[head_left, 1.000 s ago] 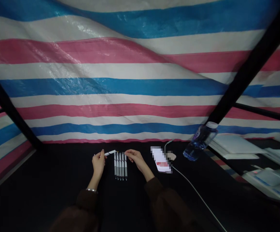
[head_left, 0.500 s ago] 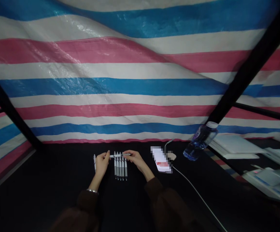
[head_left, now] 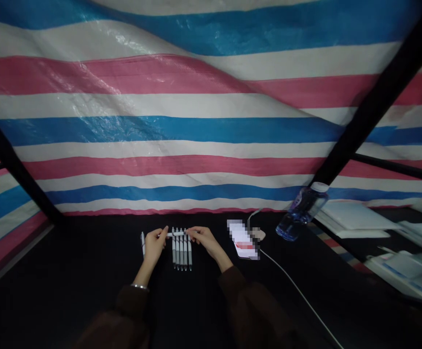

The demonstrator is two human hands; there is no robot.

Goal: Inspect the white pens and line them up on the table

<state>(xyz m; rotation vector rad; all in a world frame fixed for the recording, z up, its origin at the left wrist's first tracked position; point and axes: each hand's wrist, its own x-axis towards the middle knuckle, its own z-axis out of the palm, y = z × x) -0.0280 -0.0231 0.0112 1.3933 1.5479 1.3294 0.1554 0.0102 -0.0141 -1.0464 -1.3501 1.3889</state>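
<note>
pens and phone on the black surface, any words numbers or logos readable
No text can be read. The pens show no legible marks at this size, the phone is pixelated, and the marks on the water bottle are too blurred to read.

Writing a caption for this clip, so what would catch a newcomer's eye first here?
A plastic tarp striped in blue, white and pink fills the upper view. Below it, on a black surface, the left hand and right hand hold a white pen across a row of pens lying side by side. To their right lie a pixelated phone and a water bottle.
</note>
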